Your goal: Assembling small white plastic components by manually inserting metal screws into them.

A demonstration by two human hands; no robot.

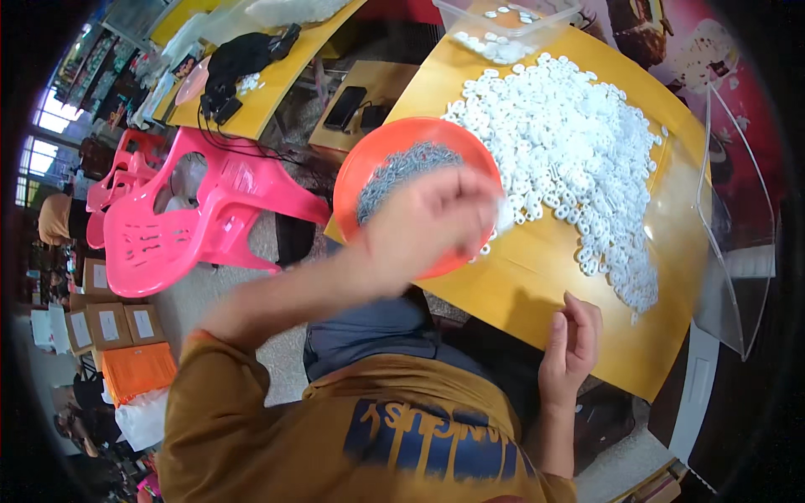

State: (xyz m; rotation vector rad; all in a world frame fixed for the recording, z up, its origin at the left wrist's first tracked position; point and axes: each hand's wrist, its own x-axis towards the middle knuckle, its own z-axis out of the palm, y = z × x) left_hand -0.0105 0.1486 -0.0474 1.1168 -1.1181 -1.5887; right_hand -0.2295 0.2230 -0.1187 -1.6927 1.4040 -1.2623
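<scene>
My left hand (436, 220) passes over the front right part of a red-orange round basin (345, 180), its fingers bent and smeared by motion. Something pale shows at its fingertips, too blurred to name. Small grey metal screws or pins (419, 159) are heaped in the basin. Right of it spreads a large pile of small white oval plastic pieces with holes (553, 134) on the yellow table (537, 277). At the table's front edge my right hand (572, 348) is raised with fingers loosely curled and thumb apart; nothing shows in it.
A clear plastic tub (520, 29) with more white pieces stands at the far edge. On the right stands a clear plastic sheet or cover (729, 218). Pink plastic chairs (168, 243), a phone (345, 108) on a low stand and cardboard boxes (109, 325) are to the left.
</scene>
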